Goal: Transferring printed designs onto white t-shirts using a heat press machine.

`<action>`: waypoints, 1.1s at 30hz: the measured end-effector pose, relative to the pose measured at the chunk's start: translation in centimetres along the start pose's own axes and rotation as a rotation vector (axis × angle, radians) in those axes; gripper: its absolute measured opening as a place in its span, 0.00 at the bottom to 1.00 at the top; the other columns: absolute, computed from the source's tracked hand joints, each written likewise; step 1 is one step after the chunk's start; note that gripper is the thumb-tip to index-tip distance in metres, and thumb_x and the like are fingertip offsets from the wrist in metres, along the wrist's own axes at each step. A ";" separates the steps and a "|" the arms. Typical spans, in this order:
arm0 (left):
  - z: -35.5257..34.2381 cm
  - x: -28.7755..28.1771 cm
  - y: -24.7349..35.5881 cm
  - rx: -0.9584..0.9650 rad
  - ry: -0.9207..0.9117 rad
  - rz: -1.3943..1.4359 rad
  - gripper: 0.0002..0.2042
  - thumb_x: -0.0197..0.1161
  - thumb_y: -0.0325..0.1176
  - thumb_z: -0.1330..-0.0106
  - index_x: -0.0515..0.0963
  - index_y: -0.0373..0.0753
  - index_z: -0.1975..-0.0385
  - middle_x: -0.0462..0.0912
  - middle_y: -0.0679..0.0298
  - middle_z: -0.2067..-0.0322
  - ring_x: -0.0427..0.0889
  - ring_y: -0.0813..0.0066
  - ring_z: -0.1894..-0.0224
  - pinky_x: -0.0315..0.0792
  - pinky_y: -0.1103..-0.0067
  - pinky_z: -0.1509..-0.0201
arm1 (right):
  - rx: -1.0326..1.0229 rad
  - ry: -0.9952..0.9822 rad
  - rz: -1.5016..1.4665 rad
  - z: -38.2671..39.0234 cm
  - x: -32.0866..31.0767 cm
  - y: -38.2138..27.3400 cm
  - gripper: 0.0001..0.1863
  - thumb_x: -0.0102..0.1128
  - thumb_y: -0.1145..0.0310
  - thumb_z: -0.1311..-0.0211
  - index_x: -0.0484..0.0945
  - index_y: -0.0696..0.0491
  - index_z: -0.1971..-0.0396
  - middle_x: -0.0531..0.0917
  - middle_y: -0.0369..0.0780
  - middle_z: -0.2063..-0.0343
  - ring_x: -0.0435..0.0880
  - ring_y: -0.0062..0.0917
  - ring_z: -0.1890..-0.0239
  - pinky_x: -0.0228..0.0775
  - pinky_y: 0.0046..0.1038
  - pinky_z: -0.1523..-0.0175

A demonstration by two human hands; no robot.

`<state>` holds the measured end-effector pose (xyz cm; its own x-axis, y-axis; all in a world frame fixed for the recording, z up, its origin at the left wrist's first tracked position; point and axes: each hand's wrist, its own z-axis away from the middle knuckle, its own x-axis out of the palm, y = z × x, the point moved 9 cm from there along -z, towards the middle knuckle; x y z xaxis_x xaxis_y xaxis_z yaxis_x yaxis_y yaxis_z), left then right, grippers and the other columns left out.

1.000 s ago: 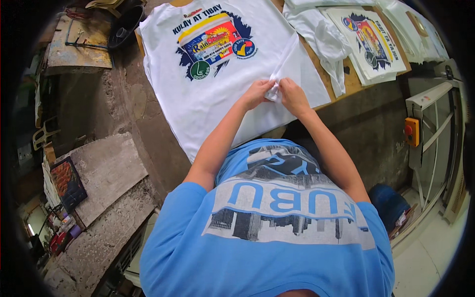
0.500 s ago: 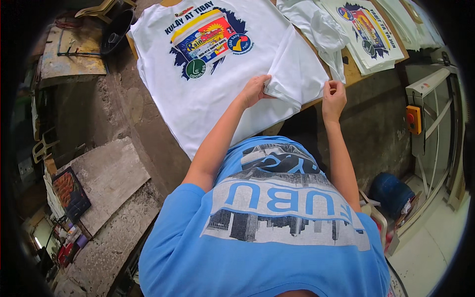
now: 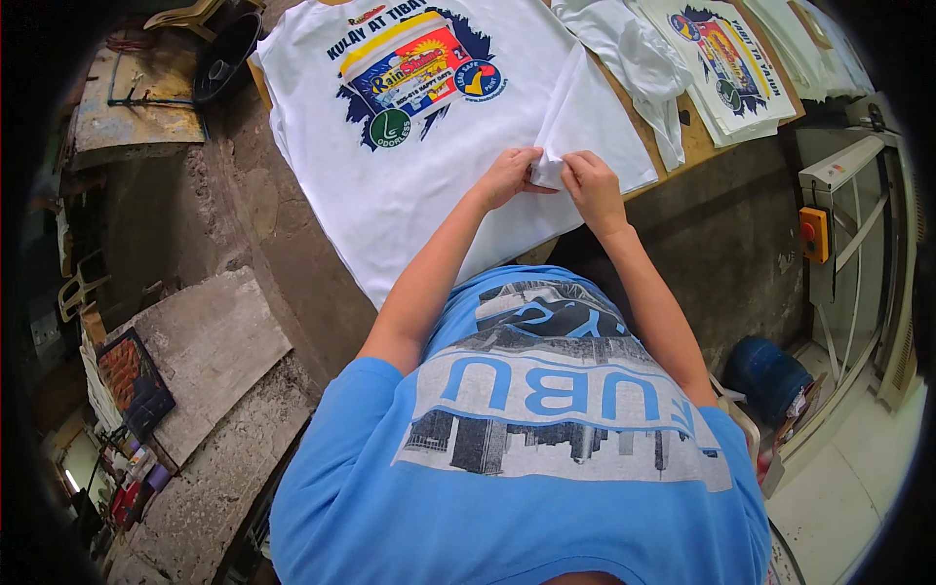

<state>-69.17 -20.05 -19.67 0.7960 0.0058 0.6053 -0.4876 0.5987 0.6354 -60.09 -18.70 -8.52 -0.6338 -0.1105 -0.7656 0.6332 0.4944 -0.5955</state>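
A white T-shirt [image 3: 390, 185] with a colourful printed front lies spread on a wooden table [image 3: 697, 146], its lower part hanging over the near edge. My left hand [image 3: 507, 175] and my right hand [image 3: 590, 185] are close together at the shirt's right side. Both pinch a raised fold of the white fabric [image 3: 585, 117] between their fingers. The fold stands up from the shirt's right side toward my hands.
A crumpled white garment [image 3: 639, 63] and a stack of printed white shirts [image 3: 726, 68] lie to the right on the table. A machine with an orange button box [image 3: 814, 234] stands at right, a blue drum [image 3: 770, 375] below it. Concrete slabs [image 3: 210, 351] lie at left.
My right hand came back from the table's edge to meet my left hand. Both now grip the fold, which has risen higher.
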 end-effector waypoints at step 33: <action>-0.1 -0.1 0.2 0.007 0.175 -0.237 0.16 0.61 0.40 0.44 0.75 0.36 0.61 0.78 0.62 0.65 0.77 0.74 0.62 0.76 0.74 0.62 | 0.486 0.072 -0.528 -0.1 -0.1 4.8 0.09 0.61 0.76 0.56 0.76 0.57 0.70 0.78 0.36 0.82 0.73 0.15 0.81 0.65 0.17 0.73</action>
<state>-69.27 -19.90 -19.63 0.9375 0.0053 0.3481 -0.2829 0.5944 0.7528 -56.98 -16.22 -11.27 -0.9270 -0.1639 -0.3374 0.3494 -0.0505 -0.9356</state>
